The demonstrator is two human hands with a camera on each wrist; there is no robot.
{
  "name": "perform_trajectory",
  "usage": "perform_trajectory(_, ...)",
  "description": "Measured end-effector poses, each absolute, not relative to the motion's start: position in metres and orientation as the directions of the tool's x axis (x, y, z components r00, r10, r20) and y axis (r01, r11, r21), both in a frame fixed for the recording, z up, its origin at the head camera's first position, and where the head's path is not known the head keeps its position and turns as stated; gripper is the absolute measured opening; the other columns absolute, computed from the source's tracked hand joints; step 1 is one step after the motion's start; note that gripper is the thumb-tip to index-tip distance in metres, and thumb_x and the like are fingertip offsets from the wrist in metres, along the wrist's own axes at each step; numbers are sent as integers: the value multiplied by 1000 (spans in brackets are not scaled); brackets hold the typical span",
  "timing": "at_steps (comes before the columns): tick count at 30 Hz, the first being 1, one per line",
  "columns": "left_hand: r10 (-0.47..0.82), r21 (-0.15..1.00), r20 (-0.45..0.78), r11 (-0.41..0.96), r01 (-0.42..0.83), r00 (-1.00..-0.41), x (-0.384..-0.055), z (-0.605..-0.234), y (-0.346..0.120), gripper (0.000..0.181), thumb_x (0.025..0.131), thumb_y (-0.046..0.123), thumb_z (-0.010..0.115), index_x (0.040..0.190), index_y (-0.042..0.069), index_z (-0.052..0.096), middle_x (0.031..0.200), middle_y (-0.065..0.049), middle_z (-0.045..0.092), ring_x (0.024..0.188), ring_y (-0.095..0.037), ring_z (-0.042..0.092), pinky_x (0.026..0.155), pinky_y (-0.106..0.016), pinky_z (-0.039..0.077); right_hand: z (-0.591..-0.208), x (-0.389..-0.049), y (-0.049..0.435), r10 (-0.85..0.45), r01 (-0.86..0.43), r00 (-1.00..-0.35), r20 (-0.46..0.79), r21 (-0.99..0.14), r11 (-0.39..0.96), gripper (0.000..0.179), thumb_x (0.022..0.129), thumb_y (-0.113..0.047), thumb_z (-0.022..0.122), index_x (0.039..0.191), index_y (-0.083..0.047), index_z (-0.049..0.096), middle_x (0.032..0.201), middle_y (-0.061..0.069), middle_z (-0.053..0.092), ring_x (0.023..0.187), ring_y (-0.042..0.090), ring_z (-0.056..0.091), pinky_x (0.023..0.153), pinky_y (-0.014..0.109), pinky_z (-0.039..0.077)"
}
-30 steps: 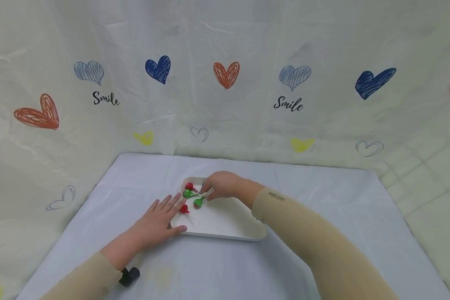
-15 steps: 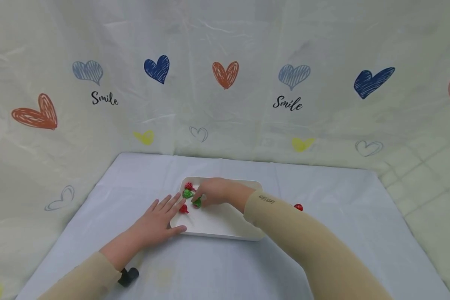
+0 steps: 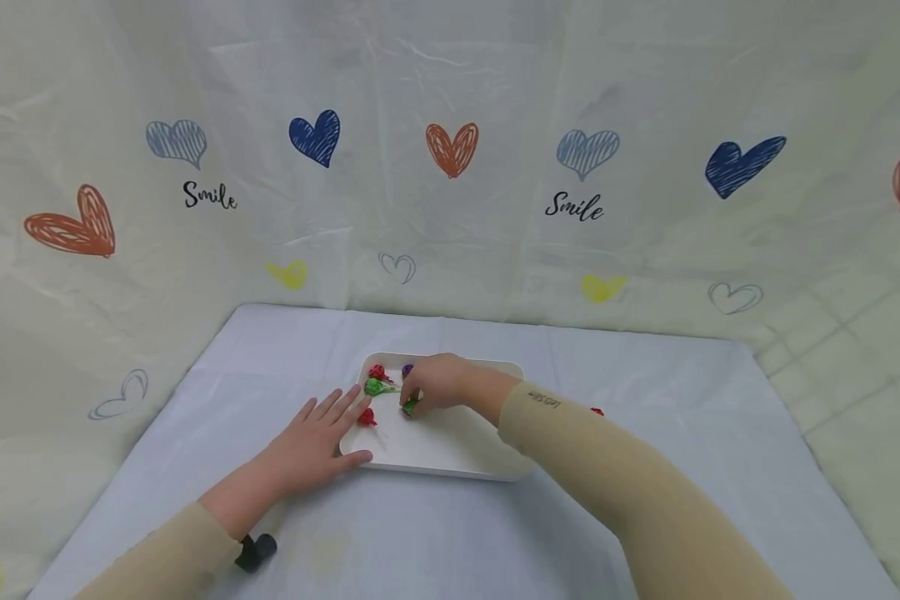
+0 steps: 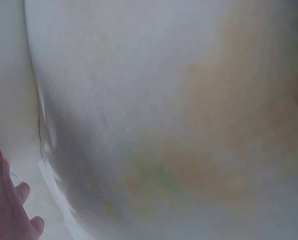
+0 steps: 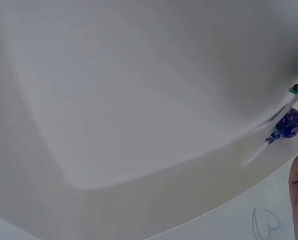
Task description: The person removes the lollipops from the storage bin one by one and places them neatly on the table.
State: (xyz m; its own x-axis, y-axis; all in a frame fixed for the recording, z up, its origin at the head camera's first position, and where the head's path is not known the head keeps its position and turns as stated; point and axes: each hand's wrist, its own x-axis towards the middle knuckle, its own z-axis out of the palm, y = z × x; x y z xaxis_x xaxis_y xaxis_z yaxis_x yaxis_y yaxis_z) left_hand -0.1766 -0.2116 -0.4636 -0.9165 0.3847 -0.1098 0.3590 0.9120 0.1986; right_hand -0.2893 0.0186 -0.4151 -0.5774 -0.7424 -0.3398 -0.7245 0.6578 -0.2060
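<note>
In the head view, my right hand (image 3: 437, 382) pinches a green-wrapped lollipop (image 3: 408, 407) over the white tray (image 3: 450, 450). Its white stick shows beside the fingers in the right wrist view. Spread with straight fingers, my left hand (image 3: 317, 443) rests on the tray's left edge. Near its fingertips lie a red lollipop (image 3: 367, 417) and another green lollipop (image 3: 376, 387). A second red lollipop (image 3: 377, 372) sits in the far left corner. Behind my right hand is a purple lollipop (image 5: 289, 124), mostly hidden in the head view.
Past my right sleeve, a red lollipop (image 3: 597, 411) lies on the white-covered table (image 3: 667, 392), mostly hidden by the sleeve. A black object (image 3: 258, 552) shows beside my left wrist. Behind the table hangs a white sheet (image 3: 510, 75) printed with hearts.
My right hand moved left to the nearer green lollipop, took hold of it and drew it slightly right. The purple lollipop shows again behind the hand. My left hand stayed in place.
</note>
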Motion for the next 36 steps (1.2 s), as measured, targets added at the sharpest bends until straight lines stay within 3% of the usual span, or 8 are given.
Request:
perform_trajectory(22,369,207,-137,918,338,-919,-177,-465,-213,94,87,74,52,160,23,20,167,-1,11,151,-34,11,118,-61,9,-411,-286,69,-684,-657,-610,-401,-226,719,11,87,-30,78,97,-29,76,87,-18,67,81,4,60,81,28,50)
perform_trajectory(28,373,214,-134,915,341,-918,-175,-462,-212,94,87,72,53,160,21,21,166,-3,12,151,-35,12,118,-62,10,-406,-286,75,-679,-631,-632,-374,-259,731,27,85,-33,80,111,-28,75,98,-16,68,96,8,61,87,32,50)
perform_trajectory(32,370,207,-129,917,340,-920,-175,-462,-212,94,87,71,55,159,21,22,166,-3,13,151,-35,13,118,-62,11,-401,-286,76,-689,-644,-626,-364,-257,721,27,87,-32,78,114,-29,75,106,-16,68,108,11,60,92,33,49)
perform_trajectory(36,367,206,-132,919,337,-921,-175,-463,-211,94,87,72,54,159,22,22,166,-2,12,151,-34,13,118,-61,11,-399,-285,74,-694,-656,-613,-377,-245,714,25,89,-29,76,113,-33,76,113,-16,68,105,10,60,93,32,49)
